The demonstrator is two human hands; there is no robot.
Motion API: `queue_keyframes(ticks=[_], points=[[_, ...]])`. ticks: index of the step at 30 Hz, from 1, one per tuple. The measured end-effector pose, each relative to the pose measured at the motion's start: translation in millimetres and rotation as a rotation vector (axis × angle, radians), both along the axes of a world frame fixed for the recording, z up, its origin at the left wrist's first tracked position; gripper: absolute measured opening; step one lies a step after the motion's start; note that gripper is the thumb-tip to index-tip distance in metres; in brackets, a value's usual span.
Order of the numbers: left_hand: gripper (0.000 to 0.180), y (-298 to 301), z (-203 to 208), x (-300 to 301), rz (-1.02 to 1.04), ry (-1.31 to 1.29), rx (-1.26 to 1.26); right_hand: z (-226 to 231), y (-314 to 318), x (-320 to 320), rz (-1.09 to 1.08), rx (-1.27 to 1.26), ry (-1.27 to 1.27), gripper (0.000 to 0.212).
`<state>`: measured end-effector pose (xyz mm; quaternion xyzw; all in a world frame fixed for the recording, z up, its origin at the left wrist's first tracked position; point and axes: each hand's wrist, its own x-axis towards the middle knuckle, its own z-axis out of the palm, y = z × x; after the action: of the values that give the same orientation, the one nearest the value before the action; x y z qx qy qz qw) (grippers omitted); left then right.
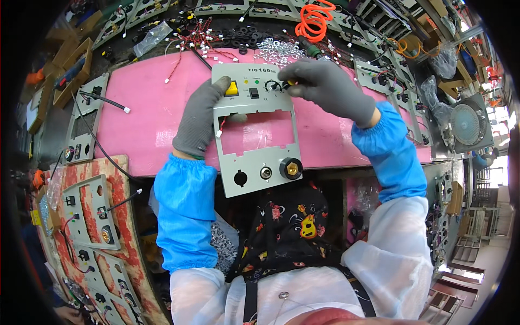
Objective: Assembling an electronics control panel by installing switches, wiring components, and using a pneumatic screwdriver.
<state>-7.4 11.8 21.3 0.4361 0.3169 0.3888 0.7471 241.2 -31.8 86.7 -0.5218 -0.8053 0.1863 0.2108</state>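
Note:
My left hand (198, 116) wears a grey glove and grips the left edge of a grey metal control panel (229, 173), its thumb on the front beside a yellow rocker switch (232, 88). The panel is tilted over the front edge of the pink work mat. It has a large rectangular cutout, a black switch (254, 93), a round metal connector (265, 172) and a black-and-brass socket (291, 168). At the panel's upper right, my gloved right hand (330, 86) pinches a small black knob (286, 85) with a bit of yellow, right beside the printed dial.
Red-and-black wires (203, 40), black rings (241, 37) and silver washers (276, 51) lie beyond the pink mat (141, 119). A coiled orange air hose (314, 21) is at the back. More panels (92, 200) stand left and right. A fan (468, 123) is at far right.

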Motion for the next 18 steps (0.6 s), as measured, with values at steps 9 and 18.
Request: queue_keyframes(ticks=[9, 18], points=[[0.044, 5, -2, -4, -0.059, -0.07, -0.01, 4, 20, -16, 0.047, -0.056, -0.128, 0.031], [0.045, 3, -2, -1, -0.022, -0.021, -0.02, 12, 26, -17, 0.103, -0.072, -0.189, 0.029]])
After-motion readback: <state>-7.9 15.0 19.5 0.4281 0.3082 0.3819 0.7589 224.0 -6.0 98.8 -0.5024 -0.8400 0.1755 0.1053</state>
